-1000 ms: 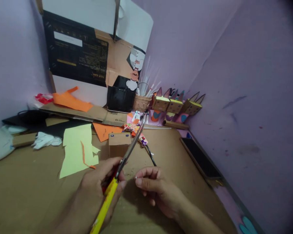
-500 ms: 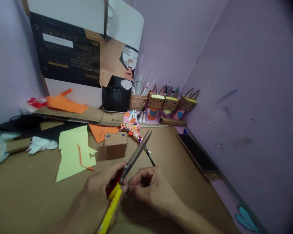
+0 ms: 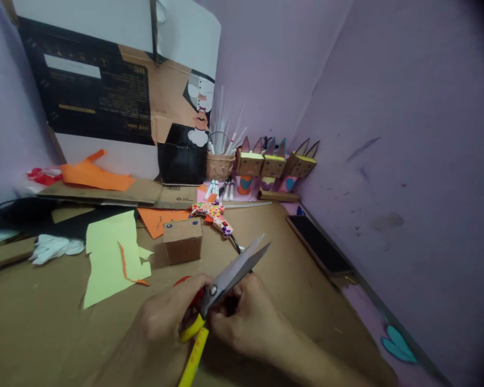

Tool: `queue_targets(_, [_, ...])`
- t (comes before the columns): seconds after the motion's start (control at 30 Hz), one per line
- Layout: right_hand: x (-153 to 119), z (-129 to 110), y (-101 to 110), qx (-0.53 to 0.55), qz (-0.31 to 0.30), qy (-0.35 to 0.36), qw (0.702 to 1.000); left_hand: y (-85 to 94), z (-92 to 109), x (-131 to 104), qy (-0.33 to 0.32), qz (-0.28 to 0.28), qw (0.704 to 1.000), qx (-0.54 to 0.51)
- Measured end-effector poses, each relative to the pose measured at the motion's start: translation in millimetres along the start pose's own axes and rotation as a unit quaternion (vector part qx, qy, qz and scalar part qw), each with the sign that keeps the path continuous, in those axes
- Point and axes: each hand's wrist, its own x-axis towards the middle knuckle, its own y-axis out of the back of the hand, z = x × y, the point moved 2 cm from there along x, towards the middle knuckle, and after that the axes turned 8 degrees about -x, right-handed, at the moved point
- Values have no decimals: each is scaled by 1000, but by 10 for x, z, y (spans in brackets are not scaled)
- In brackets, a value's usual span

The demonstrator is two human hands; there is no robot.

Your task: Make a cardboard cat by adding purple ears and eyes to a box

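My left hand (image 3: pixel 153 322) is closed around a pair of scissors (image 3: pixel 234 275) with yellow and red handles. Their blades point up and to the right, slightly parted at the tips. Close beside it, my right hand (image 3: pixel 256 322) has its fingers curled in a pinch; the blades partly cover them, and whatever they grip is too hidden to name. Just beyond my hands stands a small brown cardboard box (image 3: pixel 183 248) with two blue dots on its top edge. Behind it lies a flower-patterned glue gun (image 3: pixel 214 214) with a black cord.
Torn yellow-green paper (image 3: pixel 111 252) and orange paper (image 3: pixel 155 221) lie to the left. A phone (image 3: pixel 320 244) rests along the right wall. At the back stand a basket of markers (image 3: pixel 220 166), several eared cardboard figures (image 3: pixel 250 163) and a large printed carton (image 3: pixel 100 91).
The scissors have tilted further right, and their blades now pass over my right fingers. My hands stay close together. The whole view has shifted slightly, so the background sits further left.
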Motion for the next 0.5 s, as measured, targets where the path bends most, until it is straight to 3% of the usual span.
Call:
queue_targets(0.13, [16,-120,25,-3,-2,53,999,-11,-20,-45,-65,33,995,67])
queue_targets(0.3, [62,-132,40,-83,10,67,994,-17,5,-38,-120,24,985,121])
queue_targets(0.4, [80,-68,12,-104,-6,64,993,4,15,-28,-125,38,983,130])
queue_targets(0.5, [79,-35,-4,-55,-4,43,998,30,12,-23,-104,34,988,113])
